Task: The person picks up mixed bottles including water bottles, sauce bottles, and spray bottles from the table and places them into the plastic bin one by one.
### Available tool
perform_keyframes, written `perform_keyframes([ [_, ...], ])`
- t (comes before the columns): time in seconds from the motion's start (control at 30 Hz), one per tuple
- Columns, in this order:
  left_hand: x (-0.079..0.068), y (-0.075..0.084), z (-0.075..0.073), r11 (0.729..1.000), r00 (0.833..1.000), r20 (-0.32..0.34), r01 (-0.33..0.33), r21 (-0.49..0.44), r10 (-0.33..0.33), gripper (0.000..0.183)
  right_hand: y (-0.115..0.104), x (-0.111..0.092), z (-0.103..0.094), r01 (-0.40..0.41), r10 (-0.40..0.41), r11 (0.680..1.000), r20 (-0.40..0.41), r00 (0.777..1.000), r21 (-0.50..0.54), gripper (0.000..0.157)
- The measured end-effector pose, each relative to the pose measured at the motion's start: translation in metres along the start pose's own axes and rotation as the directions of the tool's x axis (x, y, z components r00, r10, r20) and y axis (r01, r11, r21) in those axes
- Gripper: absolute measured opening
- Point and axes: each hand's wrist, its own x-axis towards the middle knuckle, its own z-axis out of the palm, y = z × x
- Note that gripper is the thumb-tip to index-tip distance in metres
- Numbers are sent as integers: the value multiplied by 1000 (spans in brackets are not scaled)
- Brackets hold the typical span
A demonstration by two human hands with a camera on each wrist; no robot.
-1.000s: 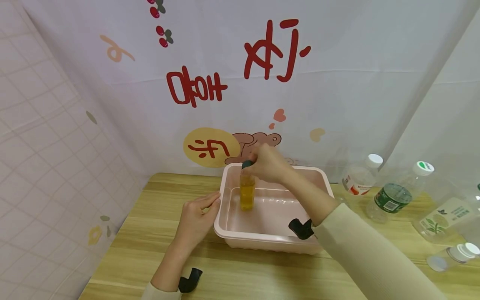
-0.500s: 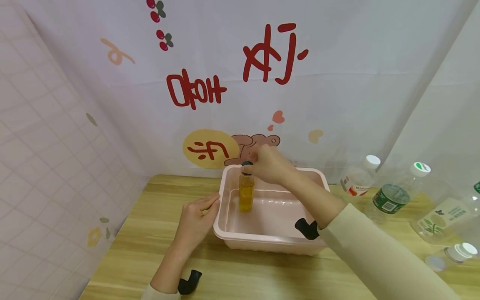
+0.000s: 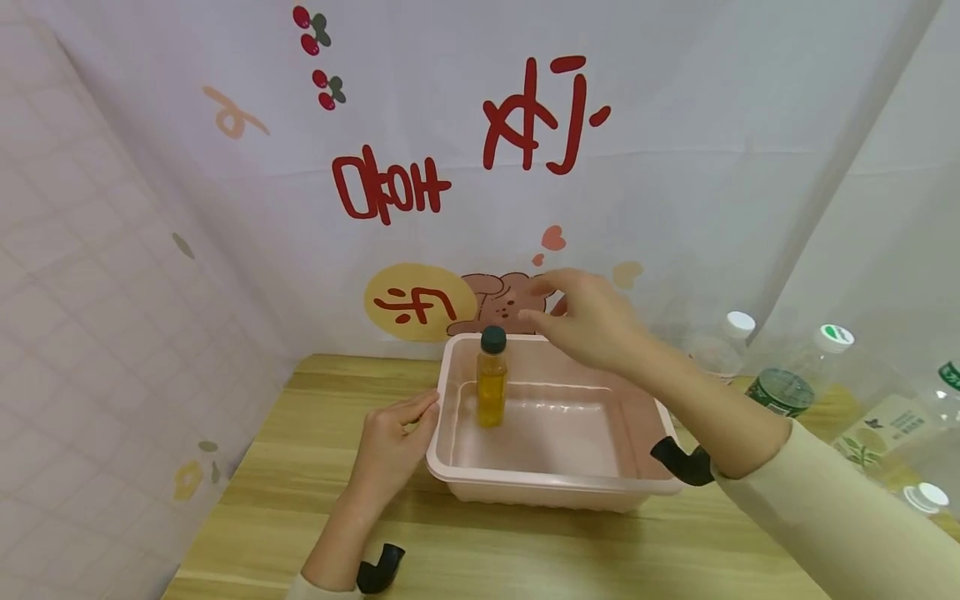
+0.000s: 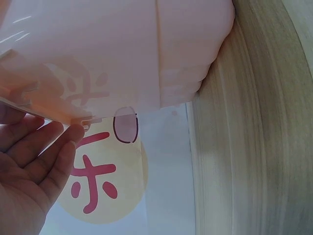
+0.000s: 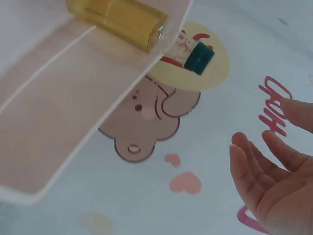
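Note:
A pale pink plastic basin (image 3: 555, 481) stands on the wooden table. Inside it, near the left end, a clear bottle (image 3: 491, 400) of yellow liquid with a dark green cap stands upright, its cap about level with the far rim. My left hand (image 3: 393, 442) holds the basin's left rim; in the left wrist view its fingers (image 4: 49, 156) are bent at the rim's underside. Over the basin's far side, to the right of the bottle, hovers my right hand (image 3: 588, 321), fingers spread and holding nothing. The right wrist view shows the hand (image 5: 279, 181) apart from the bottle cap (image 5: 199, 58).
Several clear plastic bottles stand on the table to the right, among them a green-labelled bottle (image 3: 782, 390) and a large bottle with a pale label (image 3: 885, 425). A white printed cloth (image 3: 675, 208) hangs behind the basin. Black bent pieces (image 3: 381, 568) sit at both wrists.
My right hand has let go of the bottle's cap, opened its fingers and moved up and to the right. The bottle stays in the basin; my left hand keeps its place at the rim.

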Motion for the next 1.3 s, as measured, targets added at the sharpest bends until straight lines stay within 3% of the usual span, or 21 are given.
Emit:
perform_keyframes([
  [0.2,-2,-1,1,1000,1000,3,-2,4,2,25,9,-23,-17,56,-56,998,-87,995,-8,35],
  [0.43,-1,-1,1,1000,1000,3,16,-1,-16,25,28,-54,-38,127,-129,992,-209,969,-22,37],
  [0.63,-1,0,1,1000,1000,5,20,-2,-20,25,50,-76,-51,107,-111,994,-301,947,-30,42],
  [0.87,0,2,0,999,999,12,36,-1,-36,25,70,-92,-59,65,-65,998,-318,946,-8,52],
  [1.1,-1,2,2,999,999,19,47,-11,-47,26,91,-111,-62,80,-107,993,-374,921,-87,53],
  [1.3,0,2,2,999,999,17,35,-5,-35,26,107,-133,-63,47,-71,996,-358,931,-74,59],
])
